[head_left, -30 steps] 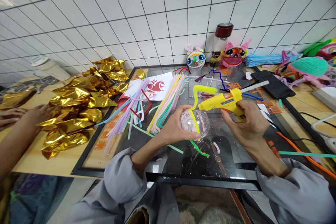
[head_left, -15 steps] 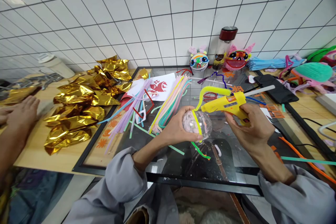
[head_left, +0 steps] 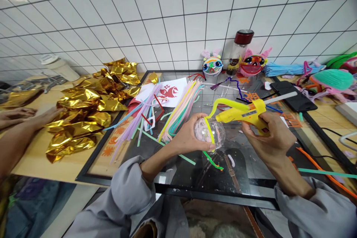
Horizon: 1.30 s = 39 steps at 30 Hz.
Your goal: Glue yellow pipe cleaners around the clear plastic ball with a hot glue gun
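Note:
My left hand (head_left: 188, 132) is wrapped round a clear plastic ball (head_left: 219, 134), thumb low on its front. A yellow pipe cleaner (head_left: 209, 131) runs down over the ball, and its loose end arches up and to the right behind the glue gun. In my right hand (head_left: 275, 134) is a yellow hot glue gun (head_left: 242, 114), its nozzle pointing left, close to the ball's upper right side. A white glue stick (head_left: 281, 97) sticks out of the back of the gun. Below the ball lies a short green pipe cleaner (head_left: 213, 160).
Pastel pipe cleaners (head_left: 182, 109) and crumpled gold foil (head_left: 83, 104) lie left, with another person's hands (head_left: 41, 122) beside the foil. Behind stand a decorated ball (head_left: 212, 65), a pink one (head_left: 252, 63) and a bottle (head_left: 237, 54). A black phone (head_left: 294, 95) lies right.
The glue gun has shifted slightly right, its nozzle a little farther from the ball. My left hand keeps its hold. The other person's hand has reached right, to the gold foil.

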Available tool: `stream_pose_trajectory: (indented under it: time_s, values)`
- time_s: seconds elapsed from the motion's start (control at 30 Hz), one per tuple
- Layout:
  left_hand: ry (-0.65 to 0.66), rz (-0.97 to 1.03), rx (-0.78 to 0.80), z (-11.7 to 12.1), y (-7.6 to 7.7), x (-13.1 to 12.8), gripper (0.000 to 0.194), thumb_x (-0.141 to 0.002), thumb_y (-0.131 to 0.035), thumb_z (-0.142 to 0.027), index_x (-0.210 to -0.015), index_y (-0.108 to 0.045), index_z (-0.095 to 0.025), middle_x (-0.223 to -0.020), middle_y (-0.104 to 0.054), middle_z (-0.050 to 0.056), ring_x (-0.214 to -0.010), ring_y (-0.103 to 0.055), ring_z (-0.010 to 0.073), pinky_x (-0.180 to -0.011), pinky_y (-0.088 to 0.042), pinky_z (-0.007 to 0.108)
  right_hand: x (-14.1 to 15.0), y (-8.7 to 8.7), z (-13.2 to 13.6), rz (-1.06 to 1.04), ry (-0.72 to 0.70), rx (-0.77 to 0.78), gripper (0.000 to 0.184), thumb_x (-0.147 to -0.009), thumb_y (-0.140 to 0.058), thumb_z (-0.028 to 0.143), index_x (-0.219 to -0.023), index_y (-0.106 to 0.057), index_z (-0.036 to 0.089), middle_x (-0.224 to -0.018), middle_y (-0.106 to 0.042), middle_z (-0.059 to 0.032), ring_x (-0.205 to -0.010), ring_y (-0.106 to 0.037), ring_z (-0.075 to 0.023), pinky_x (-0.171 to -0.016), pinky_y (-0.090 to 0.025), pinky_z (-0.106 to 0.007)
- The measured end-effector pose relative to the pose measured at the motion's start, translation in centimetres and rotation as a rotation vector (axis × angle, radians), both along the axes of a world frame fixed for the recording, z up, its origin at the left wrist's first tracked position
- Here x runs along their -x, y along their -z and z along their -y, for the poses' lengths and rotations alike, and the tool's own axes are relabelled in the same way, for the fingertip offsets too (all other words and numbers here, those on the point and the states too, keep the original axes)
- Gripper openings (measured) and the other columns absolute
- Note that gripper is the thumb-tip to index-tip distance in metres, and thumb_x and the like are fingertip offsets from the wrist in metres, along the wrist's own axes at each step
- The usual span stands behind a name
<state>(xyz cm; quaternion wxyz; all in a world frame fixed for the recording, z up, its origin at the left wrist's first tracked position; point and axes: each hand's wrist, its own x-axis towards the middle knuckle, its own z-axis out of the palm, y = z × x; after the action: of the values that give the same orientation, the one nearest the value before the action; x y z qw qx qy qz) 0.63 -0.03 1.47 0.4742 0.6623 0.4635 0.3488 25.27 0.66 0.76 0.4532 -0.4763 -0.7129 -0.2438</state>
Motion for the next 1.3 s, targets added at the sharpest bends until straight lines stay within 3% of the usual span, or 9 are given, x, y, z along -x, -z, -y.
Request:
stream_pose_trajectory:
  time_s: [0.3,0.6,0.97,1.3]
  values:
    - [0.008,-0.016,-0.011,0.12,-0.36,-0.02,0.088,-0.051,-0.089,-0.034,-0.127,-0.047,-0.018,-0.123,-0.059,0.009,-0.111,-0.059,0.0283,-0.099,-0.046,0.040,0.36,-0.38,-0.21,0.029,-0.065,-0.089,0.025,-0.078,-0.071,0.020,-0.097,-0.054,0.023,-0.077,-0.067,-0.0020,-0.066,-0.065,-0.0174,-0.053,-0.044,-0.028]
    - [0.010,-0.028,-0.021,0.14,-0.55,-0.10,0.087,-0.050,-0.089,-0.033,-0.125,-0.049,-0.019,-0.124,-0.060,0.009,-0.113,-0.059,0.0293,-0.100,-0.047,0.040,0.37,-0.14,-0.12,-0.032,-0.006,0.031,0.018,-0.080,-0.067,0.028,-0.089,-0.051,0.026,-0.078,-0.067,-0.0018,-0.066,-0.064,-0.0180,-0.056,-0.042,-0.031]
    - [0.007,-0.064,-0.022,0.14,-0.45,-0.01,0.090,-0.051,-0.088,-0.038,-0.129,-0.047,-0.019,-0.127,-0.058,0.009,-0.115,-0.056,0.0296,-0.102,-0.044,0.040,0.05,-0.32,-0.26,0.039,-0.032,-0.118,0.029,-0.076,-0.072,0.021,-0.097,-0.051,0.024,-0.077,-0.065,0.0022,-0.064,-0.063,-0.0140,-0.054,-0.043,-0.027]
    - [0.012,-0.074,-0.030,0.12,-0.34,-0.01,0.091,-0.051,-0.088,-0.038,-0.129,-0.047,-0.018,-0.126,-0.059,0.009,-0.113,-0.058,0.0289,-0.100,-0.046,0.040,0.02,-0.45,-0.26,0.044,-0.025,-0.130,0.030,-0.075,-0.071,0.019,-0.097,-0.051,0.025,-0.076,-0.065,0.0022,-0.065,-0.063,-0.0147,-0.054,-0.042,-0.027]
